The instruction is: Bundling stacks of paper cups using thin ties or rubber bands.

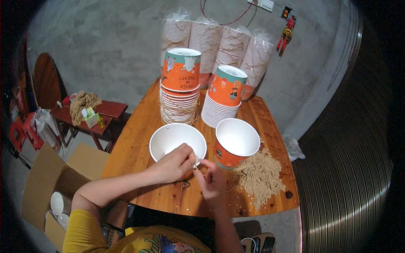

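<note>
A paper bucket [166, 139], white inside, stands mouth up in front of me, and both hands meet at its near right rim. My left hand [174, 163] reaches across the rim, its fingers closed in a pinch. Just right of it, my right hand [211, 181] has thumb and forefinger pinched by a small pale piece [195, 166] at the rim. That piece is too small to name, and the fingers partly hide it. Close by on the right stands a second paper bucket [228, 157], orange outside, mouth up. Beside it lies a heap of tan cords [262, 177].
Two stacks of upturned orange buckets [181, 74] [228, 90] stand farther back, the left one with cords round its rims. Behind them are several plastic-wrapped bucket stacks [204, 42]. A cardboard box [42, 181] sits left of the wooden table [139, 168]; a red bench [112, 110] stands beyond.
</note>
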`<state>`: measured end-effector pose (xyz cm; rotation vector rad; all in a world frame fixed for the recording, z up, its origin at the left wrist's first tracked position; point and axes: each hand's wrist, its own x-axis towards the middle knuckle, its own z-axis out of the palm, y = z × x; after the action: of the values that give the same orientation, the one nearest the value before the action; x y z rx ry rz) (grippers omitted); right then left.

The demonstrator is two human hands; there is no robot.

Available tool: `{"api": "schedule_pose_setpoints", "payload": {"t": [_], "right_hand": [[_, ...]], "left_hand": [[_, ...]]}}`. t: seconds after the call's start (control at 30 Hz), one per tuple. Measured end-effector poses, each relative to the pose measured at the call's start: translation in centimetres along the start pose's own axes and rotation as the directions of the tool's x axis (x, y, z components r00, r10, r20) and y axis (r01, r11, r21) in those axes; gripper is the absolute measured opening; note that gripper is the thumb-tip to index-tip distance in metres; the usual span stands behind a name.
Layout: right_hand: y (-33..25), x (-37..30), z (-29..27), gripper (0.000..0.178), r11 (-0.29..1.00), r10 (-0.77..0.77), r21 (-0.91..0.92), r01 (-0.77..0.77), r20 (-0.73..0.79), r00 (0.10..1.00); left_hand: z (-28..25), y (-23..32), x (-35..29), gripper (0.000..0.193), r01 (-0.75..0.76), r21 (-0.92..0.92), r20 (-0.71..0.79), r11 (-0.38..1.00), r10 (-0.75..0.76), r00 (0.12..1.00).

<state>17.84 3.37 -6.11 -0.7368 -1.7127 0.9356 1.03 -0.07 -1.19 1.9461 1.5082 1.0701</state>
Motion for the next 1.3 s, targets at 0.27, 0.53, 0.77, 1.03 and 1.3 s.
{"api": "schedule_pose_setpoints", "payload": {"t": [0.27, 0.53, 0.77, 1.03, 1.3], "right_hand": [[-0.5, 0.1, -0.4, 0.011, 0.949, -0.231, -0.208, 0.238, 0.058, 0.971], [-3.2, 2.5, -5.6, 0.01, 0.811, -0.041, -0.526, 0.258, 0.388, 0.921], [-2.8, 4.5, -2.6, 0.01, 0.856, -0.2, -0.365, 0.367, 0.42, 0.885], [-2.9, 5.1, 2.1, 0.013, 0.831, -0.293, -0.343, 0.439, 0.4, 0.868], [-3.2, 4.8, 2.7, 0.017, 0.781, -0.281, -0.42, 0.462, 0.425, 0.861]], "left_hand": [[0.6, 0.0, -0.2, 0.019, -0.045, 0.125, -0.055, 0.991, 0.052, 0.997], [-2.8, 1.1, -2.0, 0.028, 0.043, 0.272, 0.2, 0.961, -0.1, 0.975], [-5.5, -0.7, -3.5, 0.018, -0.374, 0.3, 0.248, 0.878, 0.306, 0.919], [-2.6, -0.9, -4.8, 0.019, 0.041, 0.174, -0.047, 0.984, -0.033, 0.998], [-0.9, -0.6, -4.5, 0.011, 0.032, 0.274, -0.268, 0.961, 0.044, 0.962]]}}
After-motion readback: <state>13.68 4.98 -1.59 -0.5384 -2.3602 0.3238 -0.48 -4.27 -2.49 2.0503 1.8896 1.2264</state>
